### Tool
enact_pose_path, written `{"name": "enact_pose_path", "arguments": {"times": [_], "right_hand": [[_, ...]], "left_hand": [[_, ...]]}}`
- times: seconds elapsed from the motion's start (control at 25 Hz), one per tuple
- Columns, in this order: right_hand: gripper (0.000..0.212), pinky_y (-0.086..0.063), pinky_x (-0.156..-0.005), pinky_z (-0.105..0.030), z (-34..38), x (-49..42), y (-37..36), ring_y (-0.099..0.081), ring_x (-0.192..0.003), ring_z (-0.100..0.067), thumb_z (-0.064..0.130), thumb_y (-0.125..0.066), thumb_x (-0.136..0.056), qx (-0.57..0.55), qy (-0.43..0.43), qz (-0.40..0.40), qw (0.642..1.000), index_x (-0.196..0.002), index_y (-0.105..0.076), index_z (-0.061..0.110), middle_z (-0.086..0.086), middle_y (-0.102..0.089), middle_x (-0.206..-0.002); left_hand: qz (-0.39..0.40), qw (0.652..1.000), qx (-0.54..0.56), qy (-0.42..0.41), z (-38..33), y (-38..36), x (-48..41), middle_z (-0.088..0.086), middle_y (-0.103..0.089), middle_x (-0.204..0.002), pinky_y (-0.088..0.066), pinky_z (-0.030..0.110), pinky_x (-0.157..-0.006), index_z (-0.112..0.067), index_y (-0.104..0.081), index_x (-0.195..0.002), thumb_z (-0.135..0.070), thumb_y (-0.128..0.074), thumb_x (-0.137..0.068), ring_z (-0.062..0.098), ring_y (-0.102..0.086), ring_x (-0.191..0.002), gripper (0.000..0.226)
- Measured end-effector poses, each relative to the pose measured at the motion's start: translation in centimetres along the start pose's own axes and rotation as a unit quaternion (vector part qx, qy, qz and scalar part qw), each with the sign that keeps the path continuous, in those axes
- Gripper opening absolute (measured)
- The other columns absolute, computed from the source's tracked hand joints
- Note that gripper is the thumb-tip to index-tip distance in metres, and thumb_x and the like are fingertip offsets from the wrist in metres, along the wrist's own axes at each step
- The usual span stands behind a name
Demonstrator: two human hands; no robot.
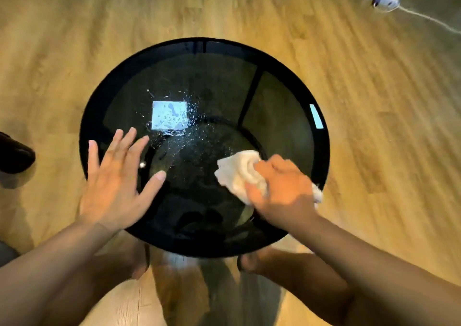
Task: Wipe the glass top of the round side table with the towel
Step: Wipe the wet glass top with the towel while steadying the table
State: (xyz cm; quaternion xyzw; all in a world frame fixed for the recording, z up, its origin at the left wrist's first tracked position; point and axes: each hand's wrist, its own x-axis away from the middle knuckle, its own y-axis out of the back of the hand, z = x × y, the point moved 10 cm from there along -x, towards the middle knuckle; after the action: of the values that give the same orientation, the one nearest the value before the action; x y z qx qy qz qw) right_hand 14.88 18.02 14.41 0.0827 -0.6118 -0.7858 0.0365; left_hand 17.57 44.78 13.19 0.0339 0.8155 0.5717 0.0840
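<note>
The round side table [199, 48] has a dark glass top in a black rim and fills the middle of the view. Water droplets [184, 128] speckle the glass near its centre, around a bright square reflection. A crumpled white towel [237, 171] lies on the glass at the near right. My right hand [284, 188] is shut on the towel and presses it onto the glass. My left hand [114, 178] hovers flat over the near left rim, fingers spread, holding nothing.
Wooden floor surrounds the table. A white plug block [383, 0] with a cord lies at the far right. A dark shoe [15, 154] sits at the left edge. My bare feet [252, 263] stand under the table's near edge.
</note>
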Motion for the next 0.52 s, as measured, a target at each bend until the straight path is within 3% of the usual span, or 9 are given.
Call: {"name": "enact_pose_path", "arguments": {"times": [0.12,0.28,0.52], "right_hand": [[0.022,-0.042,-0.052,-0.034,3.0,4.2,-0.4,-0.055,-0.071,-0.025,0.043,-0.061,-0.078,-0.016,0.078,-0.002,0.997,-0.090,-0.060,0.024,0.002,-0.053,-0.081],[0.037,-0.050,-0.063,-0.041,-2.0,-4.6,0.2,-0.060,-0.087,-0.032,0.049,-0.049,-0.089,0.056,0.005,-0.048,0.997,-0.107,-0.061,0.019,-0.007,-0.058,-0.093],[0.049,-0.045,-0.077,-0.039,-10.0,-20.3,2.0,-0.055,-0.105,-0.035,0.041,-0.050,-0.089,0.068,-0.086,-0.154,0.982,-0.133,-0.041,0.021,-0.014,-0.049,-0.126]], "left_hand": [[-0.003,1.000,-0.006,-0.007,-0.1,-0.2,0.2,0.015,-0.032,-0.157,0.002,0.056,-0.120,-0.010,-0.038,-0.145,-0.060,-0.034,-0.088,0.029,-0.019,-0.149,0.075],[-0.001,1.000,-0.011,-0.013,0.0,-0.3,-0.1,0.017,-0.033,-0.156,0.004,0.056,-0.120,-0.010,-0.036,-0.144,-0.058,-0.035,-0.089,0.030,-0.020,-0.149,0.073],[-0.001,1.000,0.009,-0.015,0.2,-0.5,-0.1,0.013,-0.032,-0.157,0.005,0.051,-0.121,-0.011,-0.036,-0.143,-0.055,-0.037,-0.089,0.027,-0.020,-0.149,0.071]]}}
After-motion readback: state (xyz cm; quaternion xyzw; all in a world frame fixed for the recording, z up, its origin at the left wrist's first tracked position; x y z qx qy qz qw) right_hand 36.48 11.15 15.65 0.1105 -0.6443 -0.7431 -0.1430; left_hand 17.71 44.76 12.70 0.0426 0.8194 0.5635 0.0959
